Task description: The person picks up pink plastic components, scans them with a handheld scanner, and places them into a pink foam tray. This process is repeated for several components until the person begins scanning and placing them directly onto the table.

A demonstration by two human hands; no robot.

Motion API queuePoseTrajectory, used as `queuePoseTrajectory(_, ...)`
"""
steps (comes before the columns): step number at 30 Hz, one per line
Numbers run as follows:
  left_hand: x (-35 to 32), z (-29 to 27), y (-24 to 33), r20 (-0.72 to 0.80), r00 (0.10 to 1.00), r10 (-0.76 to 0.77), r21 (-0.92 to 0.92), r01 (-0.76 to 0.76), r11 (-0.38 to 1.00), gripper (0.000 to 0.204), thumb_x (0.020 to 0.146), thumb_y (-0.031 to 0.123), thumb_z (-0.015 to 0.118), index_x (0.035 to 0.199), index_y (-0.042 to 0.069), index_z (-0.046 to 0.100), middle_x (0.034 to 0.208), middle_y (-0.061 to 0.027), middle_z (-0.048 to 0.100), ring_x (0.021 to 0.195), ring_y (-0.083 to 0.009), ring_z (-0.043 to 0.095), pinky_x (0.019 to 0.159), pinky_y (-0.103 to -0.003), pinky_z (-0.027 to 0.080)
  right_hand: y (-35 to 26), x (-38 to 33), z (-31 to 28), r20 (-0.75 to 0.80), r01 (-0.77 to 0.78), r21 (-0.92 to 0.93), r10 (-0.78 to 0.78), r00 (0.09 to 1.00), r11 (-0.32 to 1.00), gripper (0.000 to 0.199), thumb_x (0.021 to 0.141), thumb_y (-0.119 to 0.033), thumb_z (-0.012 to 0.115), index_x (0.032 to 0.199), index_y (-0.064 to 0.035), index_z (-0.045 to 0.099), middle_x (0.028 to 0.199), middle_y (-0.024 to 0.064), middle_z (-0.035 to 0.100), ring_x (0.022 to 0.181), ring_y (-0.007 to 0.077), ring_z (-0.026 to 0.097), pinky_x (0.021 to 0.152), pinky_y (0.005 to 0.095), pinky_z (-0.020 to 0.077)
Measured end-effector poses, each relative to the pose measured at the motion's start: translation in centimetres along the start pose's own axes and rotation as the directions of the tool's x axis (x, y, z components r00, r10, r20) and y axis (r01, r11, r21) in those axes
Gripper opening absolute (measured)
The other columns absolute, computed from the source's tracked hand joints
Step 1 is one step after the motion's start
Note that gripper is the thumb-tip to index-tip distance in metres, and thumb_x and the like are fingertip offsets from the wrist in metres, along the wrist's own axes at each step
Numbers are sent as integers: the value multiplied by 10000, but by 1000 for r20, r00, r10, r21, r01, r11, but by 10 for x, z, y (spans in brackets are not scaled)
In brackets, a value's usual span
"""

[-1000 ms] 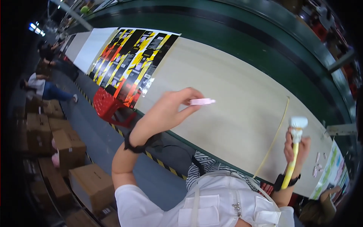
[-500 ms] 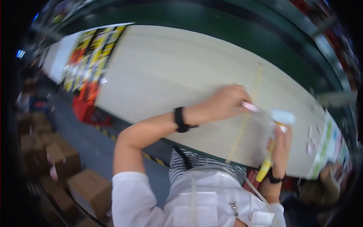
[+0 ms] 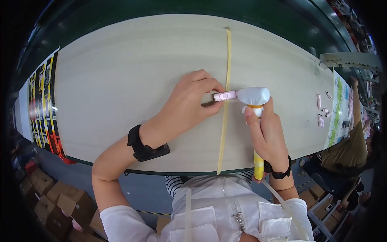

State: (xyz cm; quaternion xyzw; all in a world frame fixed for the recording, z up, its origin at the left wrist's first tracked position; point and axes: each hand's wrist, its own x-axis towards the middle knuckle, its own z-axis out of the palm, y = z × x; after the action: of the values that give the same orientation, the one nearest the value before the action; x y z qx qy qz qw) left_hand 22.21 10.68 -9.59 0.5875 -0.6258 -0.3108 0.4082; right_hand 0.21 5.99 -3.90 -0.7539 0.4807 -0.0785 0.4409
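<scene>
A strip (image 3: 224,121) runs across the surface (image 3: 121,80) from front to back. The left hand (image 3: 189,105) is left of the strip and holds a small part (image 3: 224,96) on it. The right hand (image 3: 268,137) is right of the strip with a mallet (image 3: 253,97), whose head touches the part. More small parts (image 3: 321,111) lie far right.

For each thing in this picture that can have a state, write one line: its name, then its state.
left hand: pinching the small pink piece, wrist on the table.
small pink piece: held flat across the yellow strip.
right hand: gripping the mallet handle.
mallet: white head against the pink piece's end.
yellow strip: lying straight across the table.
table: pink parts lie at its right end.
</scene>
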Motion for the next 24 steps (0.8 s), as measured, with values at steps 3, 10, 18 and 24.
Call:
queuePoseTrajectory(3,-3,1,-4,-9,1000,15,2,-15,1000,154,812,57,791,956,43,737,918,-84,648,856,-241,632,768,-352,528,-3,3,6,-2,3,-43,-3,1000,999,373,1067,-228,516,1321,34,437,772,133,656,628,264,633,610,353,471)
queuePoseTrajectory(10,-1,3,-4,-26,999,33,45,-32,998,153,816,60,794,960,44,742,905,-91,642,859,-259,635,746,-365,519,-11,-3,18,-158,55,-36,-60,986,998,345,1054,-213,543,1223,64,424,712,187,636,590,373,629,545,425,479)
queuePoseTrajectory(18,-3,-2,-1,-1,1000,-18,60,18,998,168,825,60,778,992,40,763,903,-90,642,846,-274,630,757,-360,512,-6,7,12,-28,-29,-100,26,999,995,390,1077,-285,513,1290,37,466,745,112,627,582,222,601,537,337,455)
queuePoseTrajectory(24,0,-9,6,133,991,0,172,-23,985,519,856,-27,652,1361,92,620,1050,-107,632,974,-274,616,790,-349,518,-9,1,5,16,-112,106,111,994,988,357,1075,-276,515,1207,50,454,742,179,633,651,351,652,607,406,477)
